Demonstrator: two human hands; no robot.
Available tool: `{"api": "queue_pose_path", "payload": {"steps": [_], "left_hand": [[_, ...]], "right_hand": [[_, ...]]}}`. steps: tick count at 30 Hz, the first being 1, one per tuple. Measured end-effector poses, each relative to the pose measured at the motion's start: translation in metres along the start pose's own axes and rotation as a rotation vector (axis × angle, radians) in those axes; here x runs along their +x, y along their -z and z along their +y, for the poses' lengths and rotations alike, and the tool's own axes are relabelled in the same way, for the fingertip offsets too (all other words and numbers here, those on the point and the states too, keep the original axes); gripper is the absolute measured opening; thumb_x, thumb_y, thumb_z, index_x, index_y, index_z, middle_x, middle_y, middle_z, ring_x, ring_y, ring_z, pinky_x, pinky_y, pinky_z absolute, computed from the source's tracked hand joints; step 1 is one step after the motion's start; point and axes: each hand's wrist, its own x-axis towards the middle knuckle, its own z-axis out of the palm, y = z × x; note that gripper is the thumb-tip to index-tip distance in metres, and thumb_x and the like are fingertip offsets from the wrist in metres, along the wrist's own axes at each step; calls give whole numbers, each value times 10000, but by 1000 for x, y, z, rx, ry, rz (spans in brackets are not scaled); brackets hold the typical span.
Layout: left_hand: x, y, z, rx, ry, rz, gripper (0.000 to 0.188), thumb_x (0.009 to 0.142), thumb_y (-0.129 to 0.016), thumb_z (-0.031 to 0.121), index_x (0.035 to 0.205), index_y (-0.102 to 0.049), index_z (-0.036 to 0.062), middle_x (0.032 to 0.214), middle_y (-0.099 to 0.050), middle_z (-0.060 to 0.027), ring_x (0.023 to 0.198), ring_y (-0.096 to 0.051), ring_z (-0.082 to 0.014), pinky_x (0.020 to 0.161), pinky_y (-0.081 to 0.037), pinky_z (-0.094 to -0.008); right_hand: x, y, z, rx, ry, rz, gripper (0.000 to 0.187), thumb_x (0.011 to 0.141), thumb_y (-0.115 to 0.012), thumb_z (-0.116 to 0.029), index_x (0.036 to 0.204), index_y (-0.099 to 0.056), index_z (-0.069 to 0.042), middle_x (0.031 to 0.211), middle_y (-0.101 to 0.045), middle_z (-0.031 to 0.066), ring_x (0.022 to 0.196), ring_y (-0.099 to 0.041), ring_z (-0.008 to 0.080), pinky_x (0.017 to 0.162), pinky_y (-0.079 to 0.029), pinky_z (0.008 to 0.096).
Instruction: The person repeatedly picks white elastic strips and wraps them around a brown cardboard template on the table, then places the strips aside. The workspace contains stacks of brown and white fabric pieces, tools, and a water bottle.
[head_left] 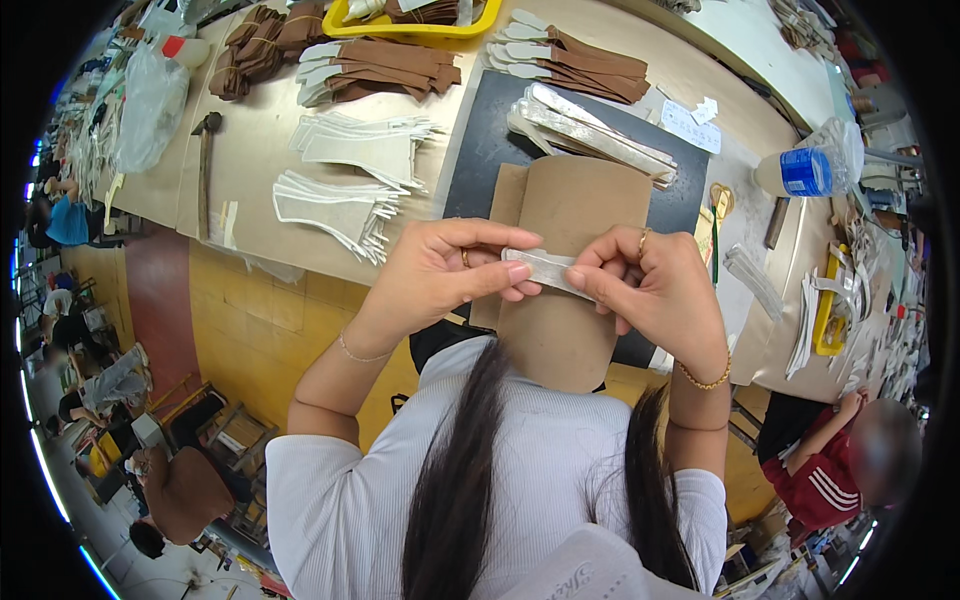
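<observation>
Between my two hands a short whitish strip [550,268] is stretched level over a curved brown sheet [588,200]. My left hand [440,265] pinches its left end with thumb and fingers. At the other end, my right hand [655,290] grips it between thumb and curled fingers. The sheet lies on a black mat [478,150] and hangs over the table's near edge. Beyond it on the mat rests a pile of long whitish strips [595,135]. Whether the held strip is folded or layered, I cannot tell.
Left of the mat lie fanned white cut pieces [335,205], brown strips with white ends [385,70] and a hammer [205,165]. A yellow tray [420,28] stands at the back. Gold-handled scissors [720,200] and a blue-labelled bottle [795,173] are right. A co-worker [825,465] sits right.
</observation>
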Motion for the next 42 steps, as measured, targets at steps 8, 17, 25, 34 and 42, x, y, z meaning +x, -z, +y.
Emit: {"api": "queue_pose_path", "payload": {"steps": [8, 17, 25, 34, 42], "left_hand": [[0, 1, -1, 37, -38, -1, 258, 857, -625, 0, 1108, -611, -63, 902, -677, -132, 833, -679, -171, 717, -541, -226], [2, 3, -1, 51, -36, 13, 241, 854, -622, -10, 1084, -615, -78, 892, -675, -144, 814, -678, -169, 711, -541, -232], [3, 0, -3, 18, -7, 91, 212, 819, -637, -43, 1024, -622, -96, 831, -675, -164, 751, -684, -190, 670, -554, -238], [7, 5, -15, -68, -42, 64, 250, 835, -628, -45, 1071, -549, -71, 838, -659, -132, 766, -682, -186, 671, -552, -241], [14, 8, -25, -148, -13, 70, 315, 805, -617, -85, 1087, -484, -44, 852, -661, -190, 728, -688, -231, 630, -580, -281]], "right_hand": [[2, -1, -1, 38, -5, 9, 175, 813, -695, -144, 793, -653, 25, 527, -577, 29, 400, -510, 54, 381, -375, 190], [-6, 8, 12, 122, 17, 1, 166, 775, -743, -108, 800, -640, 20, 606, -589, 1, 507, -516, 32, 452, -397, 171], [-6, 12, 24, 162, 6, 37, 168, 789, -732, -109, 785, -620, 17, 635, -593, -4, 552, -526, 27, 495, -411, 163], [-1, 9, 29, 68, 58, 92, 223, 764, -729, -197, 720, -622, -7, 541, -594, 40, 467, -554, 71, 452, -411, 206], [-2, 12, 22, 53, 30, 69, 222, 767, -746, -125, 709, -570, -3, 586, -575, -5, 513, -498, 16, 463, -375, 174]]}}
